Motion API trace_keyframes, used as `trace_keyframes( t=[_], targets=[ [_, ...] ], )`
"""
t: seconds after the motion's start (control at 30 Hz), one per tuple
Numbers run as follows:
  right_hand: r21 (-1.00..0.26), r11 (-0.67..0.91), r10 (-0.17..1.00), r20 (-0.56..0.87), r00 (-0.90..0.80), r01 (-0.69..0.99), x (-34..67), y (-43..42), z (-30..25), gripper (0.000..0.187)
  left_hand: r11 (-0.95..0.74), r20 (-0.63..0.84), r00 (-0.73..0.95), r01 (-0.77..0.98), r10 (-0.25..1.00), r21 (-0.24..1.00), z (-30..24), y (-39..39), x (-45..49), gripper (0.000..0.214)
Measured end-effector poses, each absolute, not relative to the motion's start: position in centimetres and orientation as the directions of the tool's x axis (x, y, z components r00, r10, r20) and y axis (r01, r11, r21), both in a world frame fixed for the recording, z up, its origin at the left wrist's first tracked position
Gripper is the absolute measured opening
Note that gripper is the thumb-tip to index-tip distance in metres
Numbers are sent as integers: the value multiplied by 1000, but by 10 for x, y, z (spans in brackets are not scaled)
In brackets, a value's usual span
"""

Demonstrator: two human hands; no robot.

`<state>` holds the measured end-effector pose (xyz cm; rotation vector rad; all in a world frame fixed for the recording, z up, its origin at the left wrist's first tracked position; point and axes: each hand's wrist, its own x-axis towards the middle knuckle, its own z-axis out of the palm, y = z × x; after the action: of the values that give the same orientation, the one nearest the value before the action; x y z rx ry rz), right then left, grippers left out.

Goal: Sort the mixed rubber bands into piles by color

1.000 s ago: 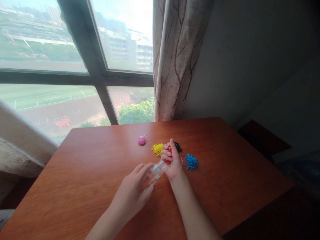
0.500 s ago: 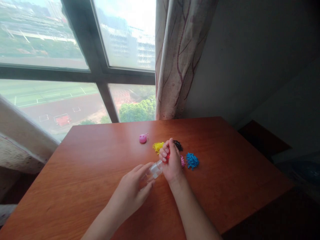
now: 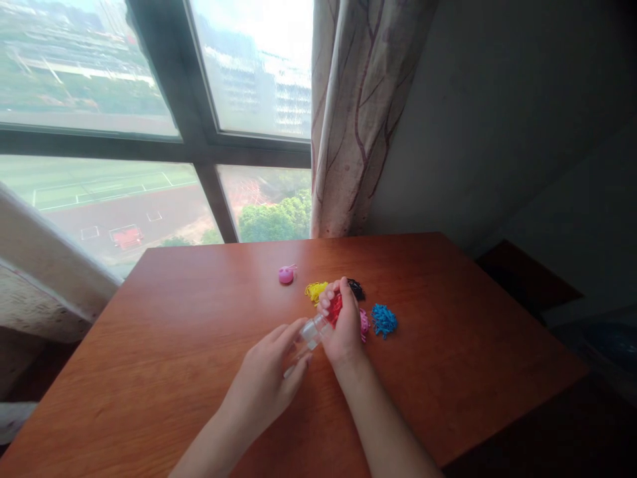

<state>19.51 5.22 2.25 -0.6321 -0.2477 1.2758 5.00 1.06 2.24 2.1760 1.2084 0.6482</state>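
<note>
My left hand (image 3: 263, 375) is wrapped round a clear bottle (image 3: 313, 330), which lies tilted with its mouth toward my other hand. My right hand (image 3: 347, 332) is cupped around a bunch of red strands (image 3: 335, 311), which look like small rubber bands, right at the bottle's mouth. Beyond the fingers lie a yellow pile (image 3: 316, 291) and a black pile (image 3: 355, 289) of similar strands. A pink pile (image 3: 364, 323) is partly hidden behind my right hand, and a blue pile (image 3: 384, 320) sits to its right.
A round pink object (image 3: 286, 274) with a thin strap or loop stands toward the back of the brown wooden table (image 3: 199, 318). Behind the table are a window (image 3: 196, 149) and a patterned curtain (image 3: 343, 146), with a dark wall to the right.
My right hand has loosened slightly, so more of the red strands show. The bottle and my left hand stay almost in place; the view has shifted a little.
</note>
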Motion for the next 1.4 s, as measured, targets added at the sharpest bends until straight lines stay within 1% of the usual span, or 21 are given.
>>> trace_keyframes(
  t=[0.1,0.17,0.33,0.57,0.67,0.8,0.93,1.0,1.17,1.4],
  targets=[
    [-507,137,949,-178,259,-851,197,51,24,31,-461,170,475,605,864,649,25,10,51,41],
    [-496,134,953,-173,249,-858,198,51,25,29,-473,176,485,601,856,644,28,9,51,40],
    [-551,142,939,-189,288,-822,199,53,26,27,-483,179,500,585,847,651,33,7,51,41],
    [-606,154,911,-219,350,-780,198,55,21,38,-470,171,497,576,851,669,33,8,50,43],
    [-622,162,912,-202,357,-766,195,55,20,41,-471,178,494,569,851,674,33,8,50,42],
    [-630,185,913,-174,369,-754,193,55,22,41,-461,203,452,585,869,667,31,8,52,41],
    [-598,197,922,-157,354,-777,193,53,25,36,-463,229,427,597,875,655,31,8,56,41],
    [-576,196,927,-154,341,-794,194,52,25,31,-466,240,419,599,875,651,30,7,57,41],
    [-570,193,934,-142,327,-798,195,50,25,18,-470,259,405,612,877,636,26,7,58,41],
    [-549,174,943,-146,299,-817,194,49,24,14,-458,201,438,626,876,631,28,10,53,42]
  ],
)
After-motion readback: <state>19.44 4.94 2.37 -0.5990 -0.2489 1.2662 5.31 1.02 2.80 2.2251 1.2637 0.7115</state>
